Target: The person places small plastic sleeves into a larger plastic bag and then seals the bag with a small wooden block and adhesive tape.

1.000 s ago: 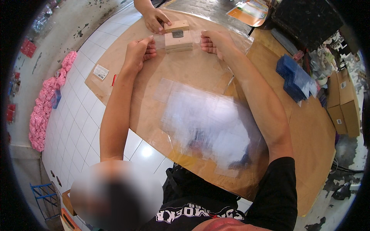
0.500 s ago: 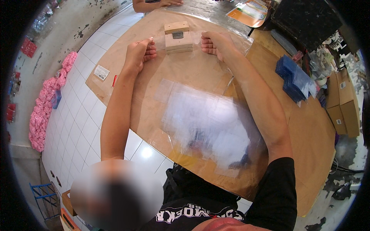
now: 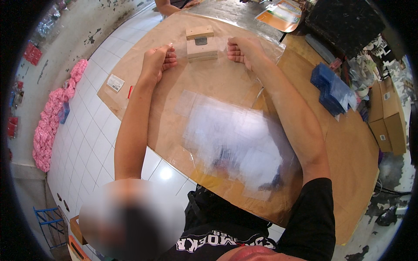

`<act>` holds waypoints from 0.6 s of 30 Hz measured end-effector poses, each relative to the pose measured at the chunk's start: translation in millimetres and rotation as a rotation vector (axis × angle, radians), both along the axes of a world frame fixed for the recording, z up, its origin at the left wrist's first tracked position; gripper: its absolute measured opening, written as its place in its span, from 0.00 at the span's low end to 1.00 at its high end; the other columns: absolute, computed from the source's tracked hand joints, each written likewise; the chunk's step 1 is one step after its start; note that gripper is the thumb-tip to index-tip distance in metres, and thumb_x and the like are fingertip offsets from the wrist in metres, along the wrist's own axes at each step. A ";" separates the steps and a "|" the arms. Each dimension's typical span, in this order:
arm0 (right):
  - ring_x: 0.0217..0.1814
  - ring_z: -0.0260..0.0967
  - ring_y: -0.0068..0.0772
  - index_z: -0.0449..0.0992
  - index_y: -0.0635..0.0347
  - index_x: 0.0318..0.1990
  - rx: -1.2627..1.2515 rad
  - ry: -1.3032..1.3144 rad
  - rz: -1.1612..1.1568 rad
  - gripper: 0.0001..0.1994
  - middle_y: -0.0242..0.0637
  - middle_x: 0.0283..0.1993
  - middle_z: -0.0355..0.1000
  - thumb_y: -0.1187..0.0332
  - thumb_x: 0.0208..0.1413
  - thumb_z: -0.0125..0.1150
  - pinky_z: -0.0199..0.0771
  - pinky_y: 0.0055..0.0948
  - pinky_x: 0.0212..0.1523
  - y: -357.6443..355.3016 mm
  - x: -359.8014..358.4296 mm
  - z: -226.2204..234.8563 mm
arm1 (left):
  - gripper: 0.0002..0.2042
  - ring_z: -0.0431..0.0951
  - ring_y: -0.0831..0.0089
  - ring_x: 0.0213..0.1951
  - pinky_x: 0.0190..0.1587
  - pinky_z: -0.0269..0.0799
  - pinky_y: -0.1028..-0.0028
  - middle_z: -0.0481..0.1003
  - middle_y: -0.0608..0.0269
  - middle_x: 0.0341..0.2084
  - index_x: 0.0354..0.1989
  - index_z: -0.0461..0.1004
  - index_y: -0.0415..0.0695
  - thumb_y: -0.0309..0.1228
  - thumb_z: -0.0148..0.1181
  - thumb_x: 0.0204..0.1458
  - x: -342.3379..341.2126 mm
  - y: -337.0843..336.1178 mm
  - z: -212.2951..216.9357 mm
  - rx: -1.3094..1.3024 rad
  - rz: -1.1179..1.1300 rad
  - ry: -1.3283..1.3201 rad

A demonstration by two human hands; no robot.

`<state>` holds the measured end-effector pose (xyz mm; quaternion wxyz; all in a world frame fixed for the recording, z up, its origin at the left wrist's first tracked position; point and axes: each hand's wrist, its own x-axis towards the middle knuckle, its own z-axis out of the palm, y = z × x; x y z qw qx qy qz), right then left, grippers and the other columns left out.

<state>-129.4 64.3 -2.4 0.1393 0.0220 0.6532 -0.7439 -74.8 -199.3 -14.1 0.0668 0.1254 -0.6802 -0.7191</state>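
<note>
A large clear plastic sheet (image 3: 235, 135) lies over the brown wooden table (image 3: 348, 174). My left hand (image 3: 157, 61) and my right hand (image 3: 244, 50) are both closed on the sheet's far part, one on each side of a small wooden block (image 3: 201, 43) with a dark metal piece on it. The block stands between my fists without touching them. My forearms stretch out over the sheet.
A stack of blue flat pieces (image 3: 333, 89) and brown cardboard boxes (image 3: 387, 117) sit at the right. An orange sheet (image 3: 278, 13) lies at the far edge, near another person's hand (image 3: 189, 4). A small label (image 3: 115, 82) and pink bundles (image 3: 54, 113) are at the left.
The other person's hand, which was on the wooden block, has pulled back to the far edge. My hands have stayed in place on the sheet.
</note>
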 end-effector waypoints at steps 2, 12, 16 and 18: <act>0.24 0.70 0.28 0.73 0.64 0.29 0.001 -0.009 -0.002 0.08 0.36 0.27 0.71 0.68 0.51 0.61 0.76 0.24 0.27 -0.7 0.3 0.2 | 0.13 0.73 0.75 0.23 0.26 0.76 0.79 0.72 0.60 0.24 0.33 0.73 0.34 0.35 0.58 0.52 0.4 -1.3 -0.3 0.010 -0.001 0.003; 0.34 0.71 0.32 0.69 0.69 0.39 0.147 -0.071 0.069 0.22 0.42 0.34 0.69 0.52 0.57 0.53 0.77 0.28 0.33 1.4 8.7 18.8 | 0.13 0.73 0.75 0.23 0.26 0.76 0.77 0.72 0.60 0.23 0.34 0.72 0.33 0.34 0.58 0.52 2.1 0.8 1.5 0.046 0.028 0.023; 0.35 0.71 0.33 0.69 0.68 0.43 0.407 0.000 0.001 0.26 0.41 0.34 0.69 0.48 0.58 0.50 0.75 0.29 0.34 7.3 17.0 47.6 | 0.14 0.73 0.75 0.23 0.26 0.77 0.77 0.72 0.59 0.23 0.35 0.72 0.33 0.34 0.59 0.51 1.8 1.4 1.2 0.058 0.063 0.038; 0.35 0.71 0.33 0.70 0.67 0.44 0.617 0.129 0.032 0.26 0.39 0.33 0.70 0.48 0.57 0.52 0.74 0.29 0.34 11.8 22.0 59.4 | 0.14 0.74 0.75 0.25 0.26 0.77 0.76 0.72 0.58 0.24 0.36 0.72 0.33 0.34 0.59 0.51 2.2 0.3 1.3 0.045 0.084 0.035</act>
